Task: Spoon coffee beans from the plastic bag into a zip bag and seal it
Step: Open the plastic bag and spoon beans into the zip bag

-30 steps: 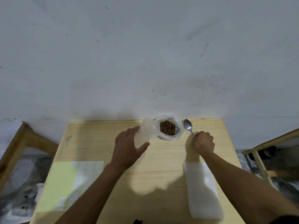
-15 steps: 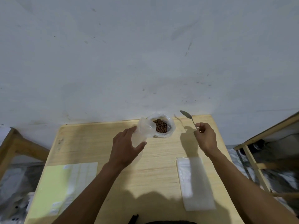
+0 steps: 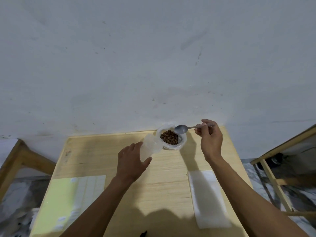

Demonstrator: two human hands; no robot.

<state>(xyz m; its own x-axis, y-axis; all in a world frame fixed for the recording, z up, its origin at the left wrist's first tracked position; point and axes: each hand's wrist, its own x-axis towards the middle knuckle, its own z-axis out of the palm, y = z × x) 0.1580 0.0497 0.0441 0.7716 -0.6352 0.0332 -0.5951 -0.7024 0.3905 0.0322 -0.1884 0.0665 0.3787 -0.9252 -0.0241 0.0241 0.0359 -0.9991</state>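
Note:
A clear plastic bag (image 3: 181, 144) with its rim rolled down stands at the far edge of the wooden table (image 3: 162, 185), and brown coffee beans (image 3: 169, 137) fill it. My left hand (image 3: 131, 163) holds a translucent zip bag (image 3: 150, 147) upright just left of the plastic bag, its mouth open at the top. My right hand (image 3: 209, 137) pinches the handle of a metal spoon (image 3: 182, 128). The spoon's bowl is empty and hovers over the right rim of the bean bag.
A stack of flat white zip bags (image 3: 208, 197) lies at the right of the table. A yellow-green sheet with white labels (image 3: 68, 202) covers the near left. A wall stands directly behind the table; wooden frames (image 3: 273, 177) flank both sides.
My right hand lifted the spoon off the table and swung its bowl left, over the bean bag. My left hand kept holding the zip bag in place.

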